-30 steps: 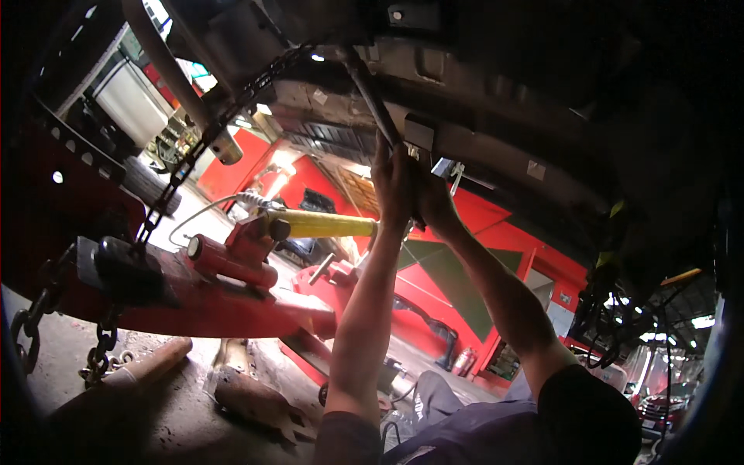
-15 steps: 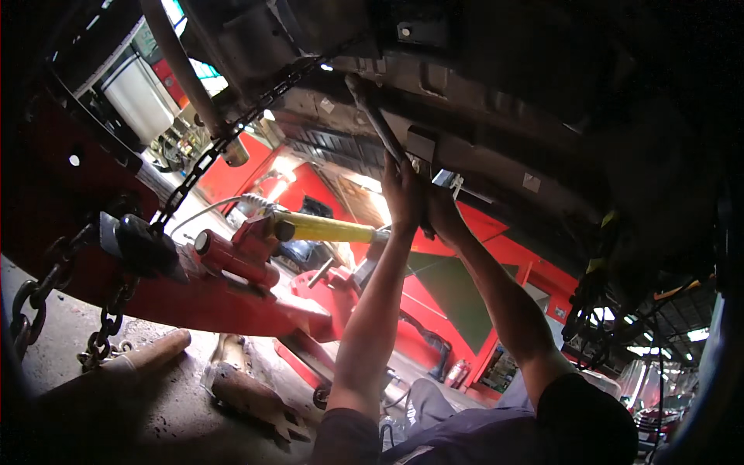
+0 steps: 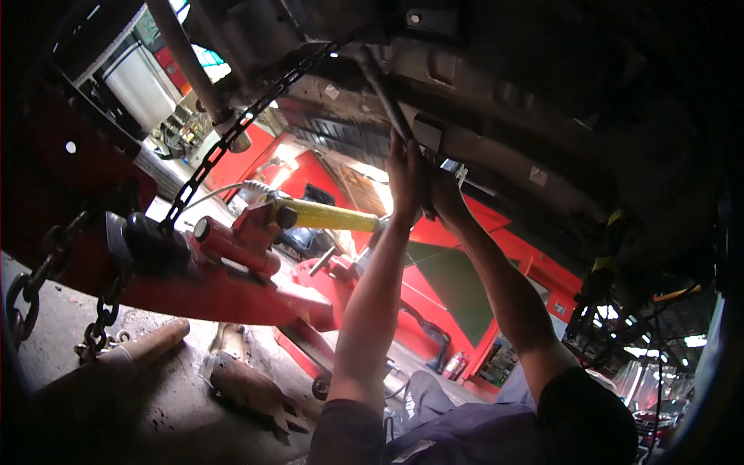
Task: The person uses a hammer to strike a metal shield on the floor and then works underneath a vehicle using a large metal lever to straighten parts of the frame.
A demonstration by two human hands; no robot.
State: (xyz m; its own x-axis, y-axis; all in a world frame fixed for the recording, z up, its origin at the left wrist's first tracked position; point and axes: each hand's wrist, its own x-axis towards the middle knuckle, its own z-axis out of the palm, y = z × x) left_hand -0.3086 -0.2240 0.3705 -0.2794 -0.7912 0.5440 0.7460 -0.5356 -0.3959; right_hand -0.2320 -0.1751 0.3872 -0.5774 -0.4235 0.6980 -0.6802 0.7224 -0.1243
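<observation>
Overhead is the dark underside of a vehicle (image 3: 496, 108). A long dark metal bar (image 3: 380, 85) rises diagonally toward it. My left hand (image 3: 404, 178) is wrapped round the bar's lower part, fingers pointing upward. My right hand (image 3: 443, 190) grips the bar just right of and slightly below the left, its fingers mostly hidden in shadow. Below and left of my hands lies a yellow hydraulic cylinder (image 3: 329, 218) on a red frame (image 3: 209, 296). A black chain (image 3: 209, 163) runs diagonally from that frame up to the underside.
A hanging metal tube (image 3: 178, 54) is at upper left, heavier chain (image 3: 31, 294) at lower left. A rusty pipe (image 3: 155, 341) and a rusty metal piece (image 3: 236, 381) lie on the concrete floor (image 3: 178, 411). Behind are red panels (image 3: 480, 217), a fire extinguisher (image 3: 453, 366) and dark hanging cables (image 3: 589, 325).
Compared with half a second ago, the bar's top and both hands are higher and slightly right. The view has shifted slightly too. Both hands stay on the bar.
</observation>
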